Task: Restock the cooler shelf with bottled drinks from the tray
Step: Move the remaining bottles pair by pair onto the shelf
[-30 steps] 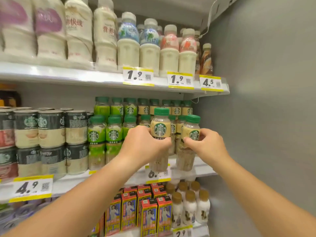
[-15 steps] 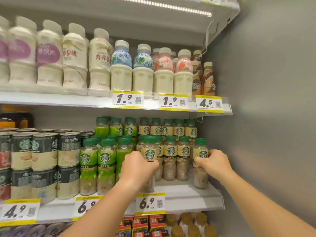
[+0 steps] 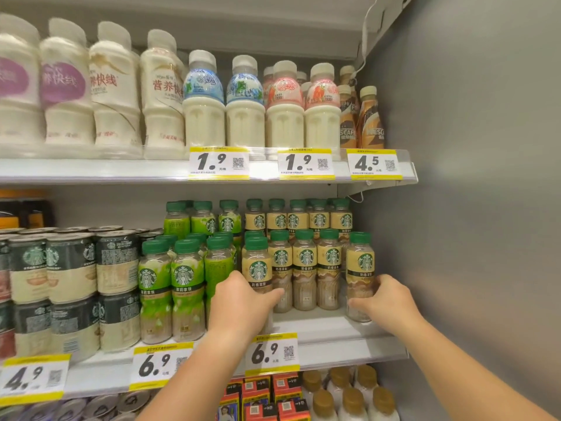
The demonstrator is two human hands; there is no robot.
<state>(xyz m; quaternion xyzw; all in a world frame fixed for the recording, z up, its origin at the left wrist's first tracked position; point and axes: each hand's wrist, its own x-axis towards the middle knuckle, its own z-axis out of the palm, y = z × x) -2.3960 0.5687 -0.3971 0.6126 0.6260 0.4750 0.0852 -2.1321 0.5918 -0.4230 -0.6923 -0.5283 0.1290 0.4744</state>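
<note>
Two tan-label coffee bottles in hand, both on the middle shelf [image 3: 318, 325]. Left hand [image 3: 243, 302] is wrapped around the lower body of the left bottle [image 3: 258, 268], at the front, just beside the green-label row [image 3: 185, 281]. Right hand [image 3: 387, 300] is curled around the base of the right bottle [image 3: 359, 268], at the shelf's right end near the cooler wall [image 3: 470, 208]. Both look upright, bases seemingly down on the shelf.

Do it well: slide each straight back in line with the tan row [image 3: 305, 262], labels forward, no tilt. Fill the bare patch between the two. Release only once they're flat. Keep clear of the price tag [image 3: 271, 354] on the front edge. Tray not in view.
</note>
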